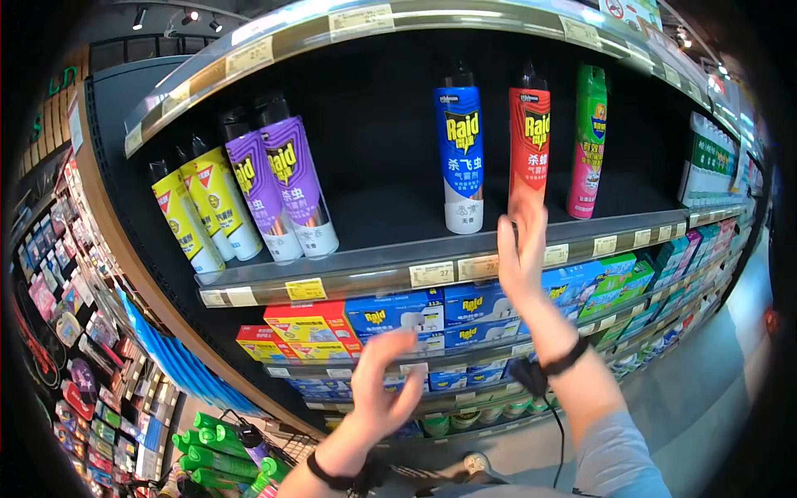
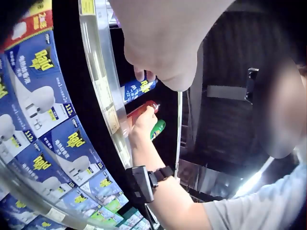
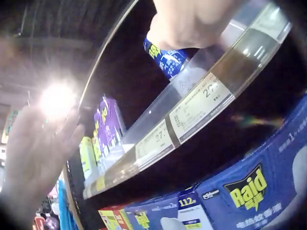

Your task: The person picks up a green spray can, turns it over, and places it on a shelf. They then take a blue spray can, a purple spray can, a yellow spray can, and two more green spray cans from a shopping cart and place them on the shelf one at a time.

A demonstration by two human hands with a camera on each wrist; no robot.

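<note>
On the shelf stands a red Raid spray can [image 1: 530,137], its base hidden behind my right hand [image 1: 525,253]. The fingers of that hand point up, fairly straight, at the can's lower front. In the left wrist view the right hand [image 2: 143,123] overlaps the red can [image 2: 139,111]. Left of it stands a blue Raid can [image 1: 462,158]; on its right is a green and pink can [image 1: 589,145]. My left hand [image 1: 386,386] hangs in front of the lower shelf, fingers loosely bent, holding nothing.
Purple Raid cans [image 1: 295,187] and yellow cans [image 1: 187,220] stand at the shelf's left. A price rail [image 1: 432,274] edges the shelf. Blue Raid boxes [image 1: 394,315] fill the level below. Green bottles [image 1: 216,456] lie in a basket at lower left.
</note>
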